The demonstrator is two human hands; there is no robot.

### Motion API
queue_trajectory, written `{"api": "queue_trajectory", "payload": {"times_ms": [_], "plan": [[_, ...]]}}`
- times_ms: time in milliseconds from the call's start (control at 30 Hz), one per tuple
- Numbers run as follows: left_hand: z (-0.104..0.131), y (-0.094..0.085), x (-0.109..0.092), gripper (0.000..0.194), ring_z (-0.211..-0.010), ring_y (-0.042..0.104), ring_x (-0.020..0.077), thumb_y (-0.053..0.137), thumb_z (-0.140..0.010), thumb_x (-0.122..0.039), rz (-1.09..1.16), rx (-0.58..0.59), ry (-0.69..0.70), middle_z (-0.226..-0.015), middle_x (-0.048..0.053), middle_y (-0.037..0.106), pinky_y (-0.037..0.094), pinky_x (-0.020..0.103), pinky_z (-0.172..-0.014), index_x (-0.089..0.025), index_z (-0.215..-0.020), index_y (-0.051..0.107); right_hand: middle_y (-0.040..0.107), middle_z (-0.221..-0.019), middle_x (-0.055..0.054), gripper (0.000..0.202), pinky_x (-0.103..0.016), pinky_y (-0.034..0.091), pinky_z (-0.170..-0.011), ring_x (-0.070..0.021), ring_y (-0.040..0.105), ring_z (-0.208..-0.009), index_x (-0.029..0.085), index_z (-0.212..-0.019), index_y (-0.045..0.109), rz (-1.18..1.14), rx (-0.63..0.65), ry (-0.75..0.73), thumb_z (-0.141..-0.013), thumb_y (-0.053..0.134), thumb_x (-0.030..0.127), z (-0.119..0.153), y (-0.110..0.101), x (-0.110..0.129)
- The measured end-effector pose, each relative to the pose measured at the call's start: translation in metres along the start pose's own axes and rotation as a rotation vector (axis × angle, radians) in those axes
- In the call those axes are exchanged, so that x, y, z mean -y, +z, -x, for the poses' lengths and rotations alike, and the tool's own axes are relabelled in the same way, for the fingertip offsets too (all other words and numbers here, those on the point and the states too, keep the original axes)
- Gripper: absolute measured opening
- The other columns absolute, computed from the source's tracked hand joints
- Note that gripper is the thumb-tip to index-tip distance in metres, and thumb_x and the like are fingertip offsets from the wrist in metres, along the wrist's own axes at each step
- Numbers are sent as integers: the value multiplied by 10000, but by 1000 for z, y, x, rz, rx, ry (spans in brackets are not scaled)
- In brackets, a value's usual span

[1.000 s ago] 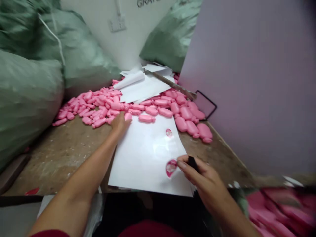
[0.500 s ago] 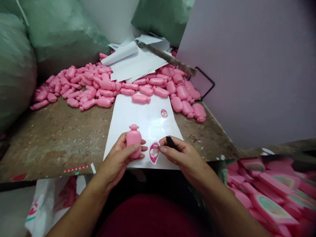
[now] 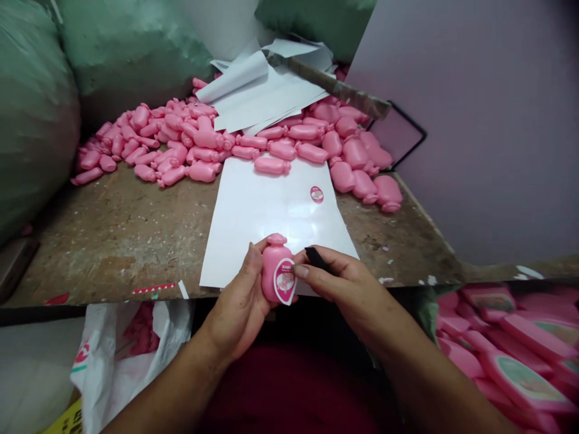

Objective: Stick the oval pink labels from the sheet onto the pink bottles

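Observation:
A small pink bottle (image 3: 272, 265) stands nearly upright in my left hand (image 3: 244, 301), whose fingers wrap round it from the left and behind. Between thumb and finger, my right hand (image 3: 335, 274) pinches the right edge of a drop-shaped pink and white sticker (image 3: 284, 282). The sticker lies over the bottle's front, its right edge reaching past the side; how much of it touches cannot be made out. Black tape is wrapped on a right finger. Under and beyond the hands lies a white sheet (image 3: 235, 223) bearing one small round sticker (image 3: 316, 194).
Many pink bottles (image 3: 203, 135) are heaped at the table's back, under loose papers (image 3: 271, 90) and a wooden bar (image 3: 335, 84). Green sacks (image 3: 131, 48) stand behind. Labelled pink bottles (image 3: 520, 374) fill the lower right. A white bag (image 3: 104, 349) hangs below the table edge.
The bottle and sticker have come together; before, they were apart. My left hand has moved right with the bottle, and its fingers now wrap further round it. The view has shifted slightly.

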State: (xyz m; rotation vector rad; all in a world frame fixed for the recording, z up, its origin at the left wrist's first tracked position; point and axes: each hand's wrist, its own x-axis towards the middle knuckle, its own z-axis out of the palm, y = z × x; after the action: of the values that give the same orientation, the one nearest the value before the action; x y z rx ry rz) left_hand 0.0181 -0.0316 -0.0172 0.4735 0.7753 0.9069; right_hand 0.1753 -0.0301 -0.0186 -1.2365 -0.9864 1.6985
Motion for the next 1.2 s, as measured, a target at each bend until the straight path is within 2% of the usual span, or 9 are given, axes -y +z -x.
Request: {"api": "queue_trajectory", "payload": {"times_ms": [200,433,600,833,1100,1200], "plan": [[-2,4,2,513,-997,631,191,547,-903,-639,-43,-35,1,-1137,77,679,486,249,-708,-237,-1221,573,619,-653,38,226,-240,425,-578,-105,526,-580,190,-775,672,-77,-2,12,-730,795,374,-4,0,-2],[-3,4,5,540,-1111,644,238,603,-860,-656,-42,-24,42,-1152,70,695,490,364,-940,-253,-1218,581,615,-642,35,229,-245,404,-559,-105,507,-564,196,-760,669,-50,-18,21,-734,789,390,-4,0,0],[-4,3,6,538,-1153,631,234,589,-869,-657,-90,-35,71,-1187,70,697,473,357,-960,-256,-1228,580,603,-641,37,246,-232,384,-536,-88,468,-540,188,-767,677,-83,-37,41,-701,813,381,-5,0,0],[-5,2,7,513,-1219,596,228,557,-900,-638,-102,-24,72,-1215,58,690,417,371,-1045,-264,-1250,570,610,-662,31,275,-239,378,-533,-98,485,-553,190,-787,669,-49,-52,48,-711,800,419,-7,-2,-2],[-6,2,6,505,-1085,619,200,566,-894,-637,-109,-47,50,-1199,55,676,468,282,-799,-259,-1227,596,626,-652,25,288,-242,387,-525,-111,527,-562,197,-783,652,-46,-26,46,-733,786,447,-7,-3,-1],[-6,2,6,490,-1046,622,187,574,-893,-628,-116,-57,50,-1200,52,673,467,273,-760,-268,-1223,605,627,-651,24,282,-244,400,-541,-113,531,-568,200,-785,655,-64,-11,47,-741,780,449,-7,-4,-2]]}}
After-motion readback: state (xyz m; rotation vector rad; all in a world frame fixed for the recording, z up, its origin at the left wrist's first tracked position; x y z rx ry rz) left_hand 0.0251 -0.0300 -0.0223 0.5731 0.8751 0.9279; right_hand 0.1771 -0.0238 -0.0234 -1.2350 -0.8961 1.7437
